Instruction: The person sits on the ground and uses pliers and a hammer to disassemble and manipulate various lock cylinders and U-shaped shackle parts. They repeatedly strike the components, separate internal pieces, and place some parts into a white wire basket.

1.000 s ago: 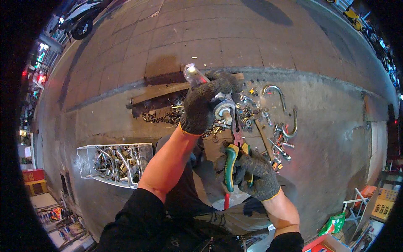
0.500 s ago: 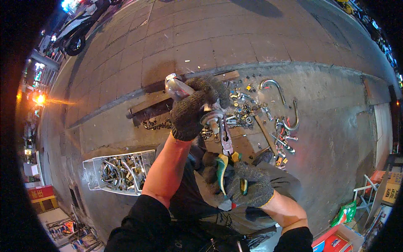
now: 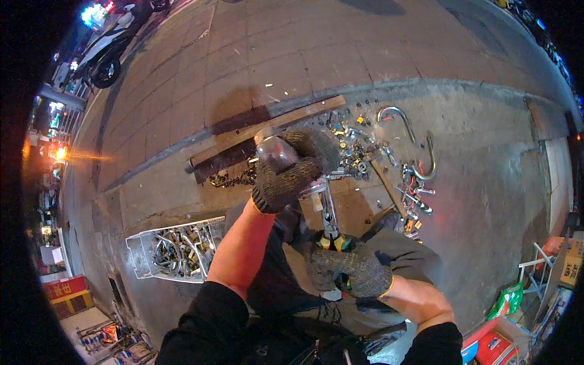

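Observation:
In a dark knit glove, my left hand (image 3: 283, 182) is wrapped round a shiny, rounded chrome faucet (image 3: 275, 152) above the ground. My right hand (image 3: 359, 271), gloved alike, is closed on the yellow-and-green handles of a pair of pliers (image 3: 330, 213) over my lap. The pliers' jaws point away from me and reach the underside of my left hand, next to the faucet's lower end. The gloves hide whether the jaws grip it.
Loose metal fittings (image 3: 350, 155) are scattered ahead, beside a curved chrome spout (image 3: 398, 115) and a wooden handle (image 3: 388, 191). A long bar (image 3: 267, 126) lies beyond. On the left stands a clear crate (image 3: 139, 258) of metal parts; a scooter (image 3: 109, 52) is parked far left.
The faucet has turned in my left hand and sits slightly lower, with its rounded end more toward me. My right hand's fingers have closed further round the pliers' handles, which have come together.

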Demonstrator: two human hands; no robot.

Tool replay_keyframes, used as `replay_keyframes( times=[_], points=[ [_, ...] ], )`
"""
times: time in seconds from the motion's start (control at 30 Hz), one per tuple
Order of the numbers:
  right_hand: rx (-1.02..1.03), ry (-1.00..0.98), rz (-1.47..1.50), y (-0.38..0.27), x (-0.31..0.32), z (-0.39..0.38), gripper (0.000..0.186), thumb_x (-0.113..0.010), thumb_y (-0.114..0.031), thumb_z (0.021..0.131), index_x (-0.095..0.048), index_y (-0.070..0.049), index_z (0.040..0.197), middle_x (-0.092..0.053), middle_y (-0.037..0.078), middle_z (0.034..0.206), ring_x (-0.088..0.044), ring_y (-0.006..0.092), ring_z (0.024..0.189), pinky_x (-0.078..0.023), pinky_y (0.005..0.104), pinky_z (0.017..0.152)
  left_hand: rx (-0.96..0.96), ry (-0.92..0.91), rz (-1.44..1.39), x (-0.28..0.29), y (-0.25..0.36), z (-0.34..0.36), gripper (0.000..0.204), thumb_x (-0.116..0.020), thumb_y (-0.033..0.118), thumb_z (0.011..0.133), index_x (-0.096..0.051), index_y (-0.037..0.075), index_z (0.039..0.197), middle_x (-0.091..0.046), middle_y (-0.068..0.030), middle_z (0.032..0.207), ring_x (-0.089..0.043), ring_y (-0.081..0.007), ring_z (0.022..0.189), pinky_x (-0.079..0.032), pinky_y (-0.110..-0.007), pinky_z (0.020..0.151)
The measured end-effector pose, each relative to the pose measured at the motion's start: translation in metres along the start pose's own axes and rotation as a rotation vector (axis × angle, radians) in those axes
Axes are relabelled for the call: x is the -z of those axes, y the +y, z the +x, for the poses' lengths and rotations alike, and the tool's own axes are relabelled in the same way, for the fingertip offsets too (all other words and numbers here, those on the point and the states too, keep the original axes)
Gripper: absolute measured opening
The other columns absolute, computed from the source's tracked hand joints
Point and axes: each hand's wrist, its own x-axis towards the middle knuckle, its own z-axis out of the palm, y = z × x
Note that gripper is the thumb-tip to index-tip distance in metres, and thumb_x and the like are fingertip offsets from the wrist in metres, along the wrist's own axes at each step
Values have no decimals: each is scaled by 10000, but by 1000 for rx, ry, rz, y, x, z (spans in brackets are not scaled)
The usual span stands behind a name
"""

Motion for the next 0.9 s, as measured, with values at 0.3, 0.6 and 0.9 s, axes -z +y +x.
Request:
replay_keyframes(
  times=[0.3, 0.6, 0.9],
  points=[
    [288, 308, -935, 4, 27, 9, 264, -708, -236, 926, -669, -48, 1107, -663, 83, 817, -640, 241, 723, -518, 372, 667, 156, -54, 312, -6, 6, 11, 135, -724, 111, 816, -734, 11, 906, -713, -44, 801, -654, -129, 751, -544, -309, 719],
    [408, 266, -1286, -26, 28, 3, 260, -698, -197, 933, -655, -17, 1116, -714, 89, 934, -656, 176, 853, -526, 340, 762, 213, 23, 195, -8, 2, 11, 179, -697, 179, 855, -725, 12, 912, -708, -48, 803, -642, -124, 721, -528, -293, 685],
    [126, 90, -655, -39, 28, -1, 432, -698, -186, 944, -599, -3, 1323, -683, 116, 1251, -676, 194, 1032, -542, 305, 880, 148, 9, 303, 4, -3, 11, 264, -735, 100, 811, -677, -35, 1031, -715, -125, 929, -687, -219, 841, -576, -361, 801]
  ],
)
